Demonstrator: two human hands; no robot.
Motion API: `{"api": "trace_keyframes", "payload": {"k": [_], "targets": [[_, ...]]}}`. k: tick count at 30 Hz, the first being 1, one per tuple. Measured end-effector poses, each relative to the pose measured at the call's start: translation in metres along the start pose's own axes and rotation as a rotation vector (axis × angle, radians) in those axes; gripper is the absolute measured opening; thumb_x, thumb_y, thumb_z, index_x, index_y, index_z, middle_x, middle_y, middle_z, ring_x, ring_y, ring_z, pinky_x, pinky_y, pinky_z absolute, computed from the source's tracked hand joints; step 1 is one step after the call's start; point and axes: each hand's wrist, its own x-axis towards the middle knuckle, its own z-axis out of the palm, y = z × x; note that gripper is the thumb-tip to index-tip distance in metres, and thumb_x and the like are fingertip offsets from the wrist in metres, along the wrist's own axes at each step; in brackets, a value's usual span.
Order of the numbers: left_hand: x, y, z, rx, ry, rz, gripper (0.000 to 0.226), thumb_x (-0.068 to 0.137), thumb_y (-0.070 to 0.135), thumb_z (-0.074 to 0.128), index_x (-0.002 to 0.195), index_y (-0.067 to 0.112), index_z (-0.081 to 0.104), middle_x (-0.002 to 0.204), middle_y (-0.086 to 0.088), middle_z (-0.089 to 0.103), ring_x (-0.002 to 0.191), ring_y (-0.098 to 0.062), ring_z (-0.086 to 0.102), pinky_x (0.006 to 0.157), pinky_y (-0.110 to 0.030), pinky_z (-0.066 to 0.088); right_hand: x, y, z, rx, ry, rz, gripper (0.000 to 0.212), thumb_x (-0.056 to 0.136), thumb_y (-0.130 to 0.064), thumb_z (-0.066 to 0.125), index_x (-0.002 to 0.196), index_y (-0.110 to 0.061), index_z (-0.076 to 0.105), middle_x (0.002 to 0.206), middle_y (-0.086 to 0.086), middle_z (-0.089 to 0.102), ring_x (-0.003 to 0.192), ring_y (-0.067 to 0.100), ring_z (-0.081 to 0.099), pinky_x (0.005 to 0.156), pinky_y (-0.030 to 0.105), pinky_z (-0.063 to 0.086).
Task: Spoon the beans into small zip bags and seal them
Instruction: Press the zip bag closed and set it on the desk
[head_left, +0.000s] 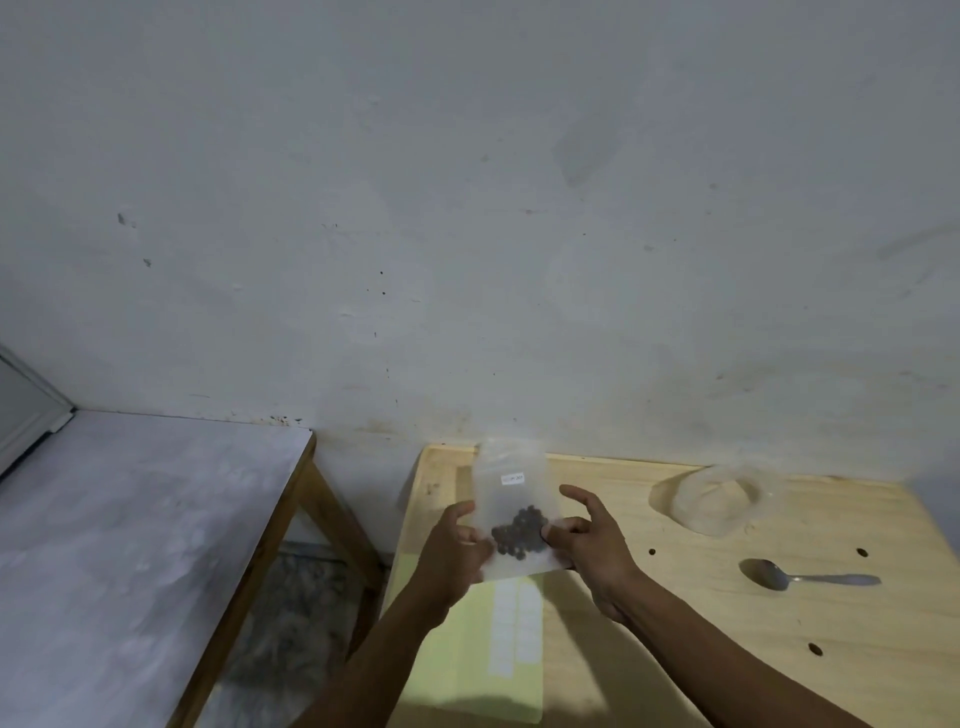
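We see both hands, left hand (457, 545) and right hand (587, 540), with a pinching grip on a frosted zip bag (511, 499) (dark round beans (519, 530) inside) above the pale wooden bench (727, 649).

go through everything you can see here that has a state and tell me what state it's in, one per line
zip bag: held upright above the table, beans inside, seal unclear
beans: heaped at the bag's bottom
left hand: grips the bag's left edge
right hand: pinches the bag's right edge
spoon: lying on the table, bowl empty
clear plastic container: on the table, looks empty
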Motion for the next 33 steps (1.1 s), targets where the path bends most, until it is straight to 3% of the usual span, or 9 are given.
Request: {"api": "trace_keyframes", "payload": {"k": [5,11,13,15,18,21,25,28,33], "targets": [[0.010,-0.012,0.003,0.065,-0.039,-0.025,0.059,0.088,0.001,0.066,0.137,0.026,0.044,0.094,-0.007,0.056,0.079,-0.018,0.056,0.057,-0.023,0.048,0.004,0.016,-0.001,-0.078,0.035,0.033,0.053,0.086,0.004,0.067,0.131,-0.019,0.051,0.083,0.013,0.061,0.072,0.021,0.063,0.062,0.026,0.049],[0.035,-0.019,0.005,0.174,-0.033,0.006,0.078,0.081,0.007,0.075,0.145,0.030,0.038,0.086,-0.005,0.055,0.076,-0.015,0.053,0.056,-0.018,0.043,0.023,0.024,0.000,-0.183,-0.023,0.080,0.068,0.083,0.009,0.066,0.140,-0.021,0.045,0.077,0.012,0.054,0.072,0.023,0.059,0.073,0.041,0.057],[0.043,-0.018,0.006,0.233,-0.023,0.024,0.082,0.078,0.008,0.079,0.145,0.027,0.036,0.100,-0.006,0.056,0.085,-0.016,0.056,0.065,-0.016,0.048,0.030,0.023,0.002,-0.203,-0.043,0.084,0.073,0.082,0.008,0.068,0.143,-0.022,0.042,0.075,0.011,0.055,0.070,0.021,0.059,0.068,0.035,0.057],[0.050,-0.015,0.009,0.291,0.003,0.046,0.086,0.076,0.015,0.082,0.144,0.032,0.033,0.122,-0.010,0.058,0.106,-0.022,0.058,0.088,-0.025,0.052,0.036,0.020,0.005,-0.209,-0.068,0.085,0.077,0.082,0.008,0.069,0.145,-0.025,0.039,0.077,0.011,0.055,0.068,0.019,0.060,0.062,0.027,0.055],[0.058,-0.004,0.012,0.497,0.055,0.060,0.087,0.078,0.032,0.080,0.149,0.031,0.028,0.139,-0.006,0.049,0.129,-0.029,0.042,0.108,-0.036,0.031,0.045,0.016,0.009,-0.224,-0.087,0.070,0.083,0.082,0.013,0.066,0.149,-0.026,0.033,0.075,0.004,0.057,0.063,0.013,0.060,0.059,0.025,0.055],[0.069,-0.002,0.013,0.505,0.050,0.085,0.088,0.077,0.031,0.080,0.150,0.027,0.029,0.142,-0.004,0.046,0.133,-0.028,0.038,0.109,-0.036,0.028,0.053,0.014,0.010,-0.268,-0.085,0.057,0.087,0.081,0.015,0.066,0.150,-0.023,0.031,0.073,-0.004,0.058,0.056,0.008,0.060,0.061,0.034,0.059],[0.079,-0.008,0.016,0.393,0.011,0.108,0.085,0.072,0.018,0.085,0.143,0.025,0.038,0.127,0.012,0.053,0.123,-0.019,0.051,0.099,-0.031,0.044,0.060,0.013,0.009,-0.315,-0.073,0.069,0.092,0.080,0.009,0.069,0.154,-0.023,0.025,0.090,0.004,0.064,0.070,0.021,0.066,0.066,0.041,0.061],[0.081,-0.010,0.018,0.409,0.024,0.133,0.084,0.074,0.021,0.084,0.144,0.026,0.037,0.123,0.013,0.053,0.122,-0.018,0.052,0.093,-0.024,0.042,0.065,0.018,0.010,-0.318,-0.076,0.079,0.093,0.079,0.007,0.071,0.154,-0.023,0.025,0.111,0.012,0.066,0.083,0.031,0.069,0.066,0.046,0.062],[0.081,-0.012,0.019,0.433,0.032,0.151,0.084,0.079,0.024,0.081,0.146,0.021,0.032,0.138,-0.001,0.053,0.127,-0.023,0.050,0.094,-0.021,0.037,0.067,0.021,0.006,-0.397,-0.091,0.046,0.087,0.083,0.003,0.069,0.154,-0.019,0.024,0.096,0.010,0.068,0.070,0.022,0.067,0.059,0.031,0.059]]}}
